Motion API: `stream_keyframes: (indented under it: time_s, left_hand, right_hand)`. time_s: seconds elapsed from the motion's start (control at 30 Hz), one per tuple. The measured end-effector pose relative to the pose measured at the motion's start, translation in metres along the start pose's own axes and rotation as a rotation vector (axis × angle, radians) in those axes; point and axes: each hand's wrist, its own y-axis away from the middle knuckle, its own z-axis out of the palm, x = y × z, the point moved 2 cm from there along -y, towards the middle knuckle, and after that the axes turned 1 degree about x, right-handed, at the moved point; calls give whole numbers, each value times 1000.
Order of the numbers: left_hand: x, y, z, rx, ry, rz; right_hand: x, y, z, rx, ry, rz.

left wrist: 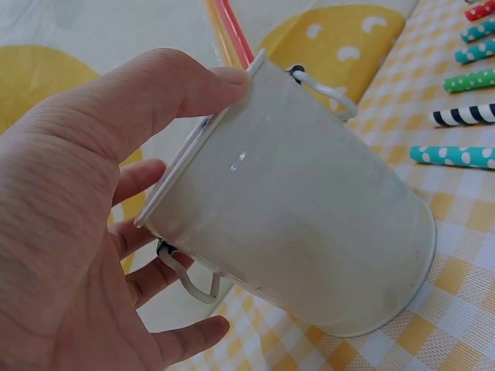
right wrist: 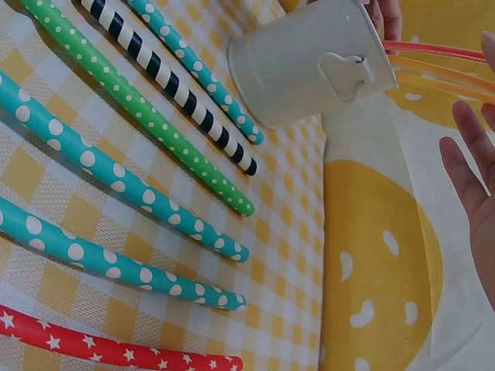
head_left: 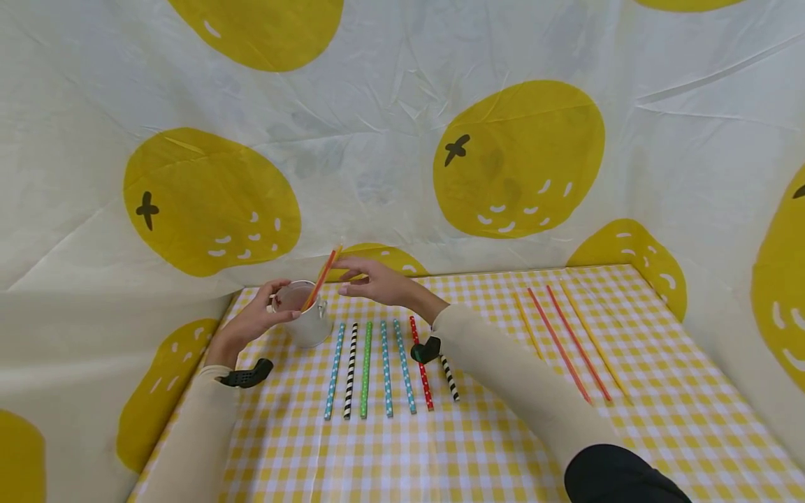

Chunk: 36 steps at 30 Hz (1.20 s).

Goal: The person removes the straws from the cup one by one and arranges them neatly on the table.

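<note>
My left hand (head_left: 256,320) holds a white metal pail (head_left: 311,327) by its rim. The left wrist view shows the thumb (left wrist: 220,86) on the rim and the other fingers spread around the far side, by a small wire handle (left wrist: 189,282). A red plastic straw (head_left: 323,274) and orange-yellow straws (right wrist: 433,71) lean out of the pail's mouth. My right hand (head_left: 379,282) is at the upper ends of these straws, fingers extended and loosely bent. In the right wrist view it is partly cut off at the edge, its fingertips (right wrist: 464,116) right beside the straws.
A row of patterned paper straws lies before the pail: teal dotted (head_left: 335,370), black-and-white striped (head_left: 351,370), green dotted (head_left: 366,370) and red starred (head_left: 425,377) among them. Further right lie red (head_left: 556,339) and yellow (head_left: 594,339) plastic straws on the checked tablecloth (head_left: 390,457). A fruit-print curtain (head_left: 377,175) hangs behind.
</note>
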Motion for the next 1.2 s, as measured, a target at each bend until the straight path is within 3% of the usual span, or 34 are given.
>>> stream_keyframes:
  time_s: [0.17, 0.3, 0.47, 0.57, 0.83, 1.2]
  left_hand:
    - [7, 3, 2, 2, 18, -3]
    - [26, 11, 3, -12, 26, 1]
    - [35, 16, 4, -23, 14, 24]
    - [33, 15, 4, -21, 28, 18]
    - [0, 1, 2, -4, 12, 9]
    - [-5, -2, -3, 1, -10, 16]
  right_hand:
    - [2, 0, 3, -42, -14, 21]
    - [0, 3, 1, -21, 19, 23]
    - [1, 4, -3, 1, 50, 32]
    - [2, 4, -3, -6, 53, 33]
    - [-2, 6, -6, 1, 68, 20]
    - [-10, 13, -21, 40, 137, 4]
